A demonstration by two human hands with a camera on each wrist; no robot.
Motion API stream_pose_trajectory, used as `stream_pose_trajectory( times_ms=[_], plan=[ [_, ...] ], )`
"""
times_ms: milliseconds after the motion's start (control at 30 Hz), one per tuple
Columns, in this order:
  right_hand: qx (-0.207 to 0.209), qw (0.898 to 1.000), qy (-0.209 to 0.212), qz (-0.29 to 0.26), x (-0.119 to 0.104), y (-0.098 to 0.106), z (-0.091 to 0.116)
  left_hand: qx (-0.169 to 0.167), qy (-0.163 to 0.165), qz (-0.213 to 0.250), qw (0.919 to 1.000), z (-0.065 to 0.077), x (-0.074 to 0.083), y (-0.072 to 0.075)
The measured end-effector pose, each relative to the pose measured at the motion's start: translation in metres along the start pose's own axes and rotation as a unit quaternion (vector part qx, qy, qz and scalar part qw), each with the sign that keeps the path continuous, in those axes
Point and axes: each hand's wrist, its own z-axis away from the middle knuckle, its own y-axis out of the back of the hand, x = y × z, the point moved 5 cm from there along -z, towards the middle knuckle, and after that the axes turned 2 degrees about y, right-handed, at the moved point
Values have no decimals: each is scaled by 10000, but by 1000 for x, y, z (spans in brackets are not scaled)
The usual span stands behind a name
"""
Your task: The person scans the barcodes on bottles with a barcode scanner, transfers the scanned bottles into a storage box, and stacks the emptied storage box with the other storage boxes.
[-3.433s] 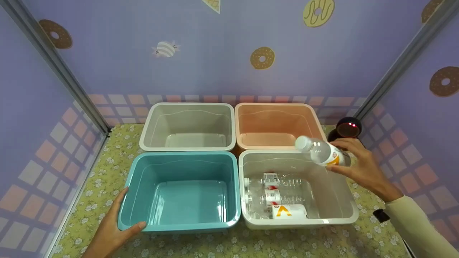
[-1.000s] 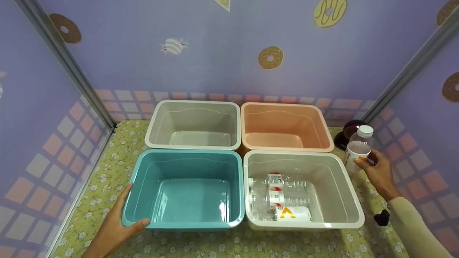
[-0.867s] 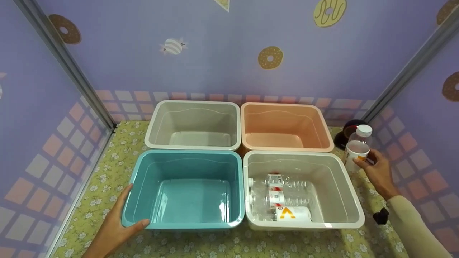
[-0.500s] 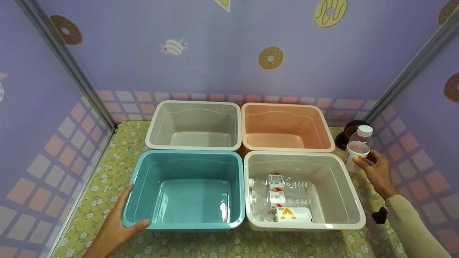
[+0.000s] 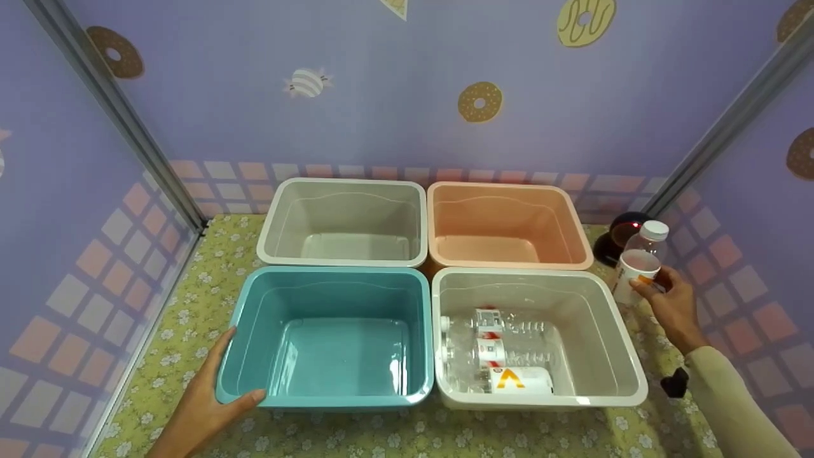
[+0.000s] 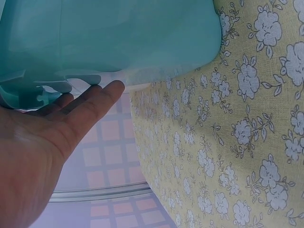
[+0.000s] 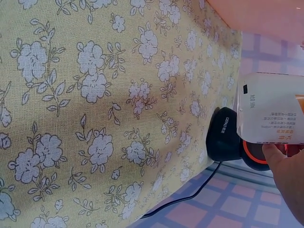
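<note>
Right fingers (image 5: 669, 280) are pinching white-labelled bottle (image 5: 626, 287) by its label, probably for firm grip; left of them, pale bin (image 5: 540, 401) is holding more bottles (image 5: 521, 380). Left fingers (image 6: 95, 107) are resting straight against teal bin (image 5: 334, 401), apparently steadying it.

Held bottle (image 5: 638, 267): bears an orange mark on a white label (image 7: 270, 107); in the right wrist view, carries fine sideways Chinese print, mostly illegible, seeming to include "500mL".
Orange print (image 7: 275, 137): runs along the same label in larger Chinese characters, too blurred to read.
Black device (image 7: 223, 135): shows pale capitals starting "GE", then characters too small to read surely.
Near bottle (image 5: 521, 381) in near right tub (image 5: 613, 401): wears an orange chevron on white.
Middle bottle (image 5: 491, 353) and far bottle (image 5: 489, 320) there: display white-and-red labels, printing unreadable.
</note>
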Motion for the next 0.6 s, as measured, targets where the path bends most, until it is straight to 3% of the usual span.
stream_pose_trajectory(
  times_ms=[433, 600],
  plan=[
    [93, 9998, 59, -168, -11, 0, 1, -12, 123, 199, 9997, 0, -2, -1],
    [141, 9996, 166, -155, -14, 1, 1, -27, 70, -6, 10000, -1, -1, 0]
  ],
)
